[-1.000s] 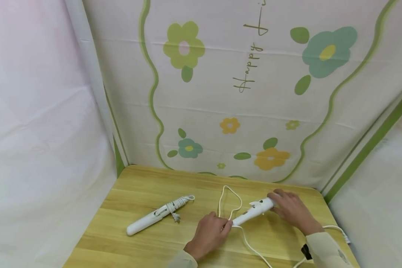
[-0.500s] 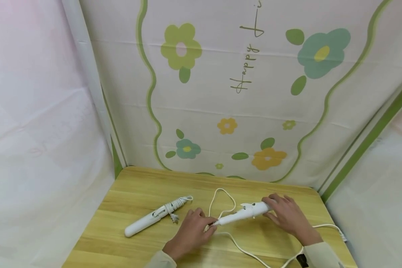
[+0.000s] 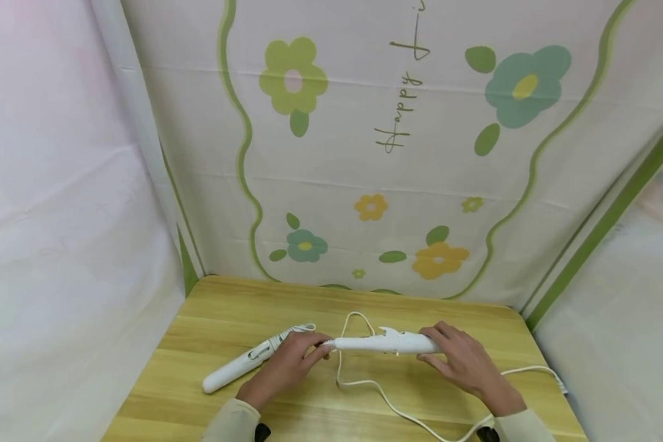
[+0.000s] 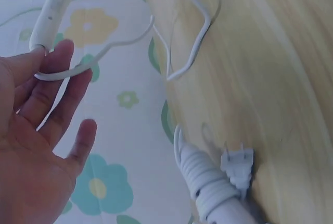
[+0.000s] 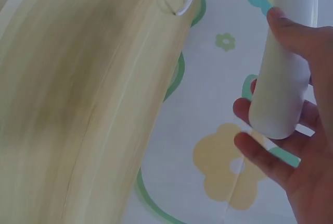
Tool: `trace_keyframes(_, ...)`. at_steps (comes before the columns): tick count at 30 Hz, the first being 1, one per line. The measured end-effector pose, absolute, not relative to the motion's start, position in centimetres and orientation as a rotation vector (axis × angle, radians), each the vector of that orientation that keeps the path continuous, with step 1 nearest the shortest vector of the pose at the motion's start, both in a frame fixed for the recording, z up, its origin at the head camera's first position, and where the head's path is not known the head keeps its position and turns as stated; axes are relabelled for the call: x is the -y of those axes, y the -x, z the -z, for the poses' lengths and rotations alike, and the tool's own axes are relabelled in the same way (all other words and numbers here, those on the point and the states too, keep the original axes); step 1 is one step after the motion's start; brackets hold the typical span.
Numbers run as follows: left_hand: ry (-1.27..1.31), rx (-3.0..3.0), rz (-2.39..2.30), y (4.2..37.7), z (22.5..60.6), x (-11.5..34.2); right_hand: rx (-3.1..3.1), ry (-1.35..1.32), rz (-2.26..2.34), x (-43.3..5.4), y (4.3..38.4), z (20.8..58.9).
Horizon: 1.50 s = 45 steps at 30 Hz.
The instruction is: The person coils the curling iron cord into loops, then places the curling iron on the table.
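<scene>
A white curling iron (image 3: 389, 343) is held level over the table between both hands, a small lever sticking up near its middle. My left hand (image 3: 290, 362) pinches the cord end between thumb and fingers; in the left wrist view the cord (image 4: 67, 74) loops over the fingers. Around the wide, rounded end, my right hand (image 3: 464, 362) curls its thumb and fingers, and the right wrist view shows that smooth end (image 5: 283, 83) up close. A second white curling iron (image 3: 234, 371), its cord wound round the handle, lies behind the left hand, partly hidden by it.
The held iron's loose cord (image 3: 383, 396) trails across the wooden table (image 3: 243, 298) to the right edge. Beside the second iron's wound handle lies its plug (image 4: 239, 164). A flower-printed cloth (image 3: 320, 153) hangs behind the table, with white cloth at both sides.
Both hands have moved left, the left one farther, bringing the held iron from slanted to level. The left hand now overlaps the second iron's handle, and the cord loop has shifted left.
</scene>
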<state>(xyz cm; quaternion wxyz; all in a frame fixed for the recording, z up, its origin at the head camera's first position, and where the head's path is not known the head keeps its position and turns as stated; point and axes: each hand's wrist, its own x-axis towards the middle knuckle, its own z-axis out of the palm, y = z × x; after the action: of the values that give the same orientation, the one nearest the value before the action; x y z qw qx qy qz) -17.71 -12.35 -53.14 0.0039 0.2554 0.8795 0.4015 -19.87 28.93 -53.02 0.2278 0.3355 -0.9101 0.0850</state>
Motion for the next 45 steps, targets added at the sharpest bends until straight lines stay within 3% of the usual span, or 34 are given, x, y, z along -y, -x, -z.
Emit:
trace_keyframes(20,-0.714,-2.576,-1.408,18.3,50.7,13.8,2.514,-1.058,-0.911,-28.8,17.6,50.4)
trace_keyframes(39,-0.822,-2.459,-1.547,18.6,49.9,14.8,2.497,-0.914,-0.918,-30.8,17.0,48.5)
trace_keyframes(45,-0.742,-2.447,-1.647,19.4,49.8,15.5,2.528,-0.829,-0.884,-31.4,17.2,48.1)
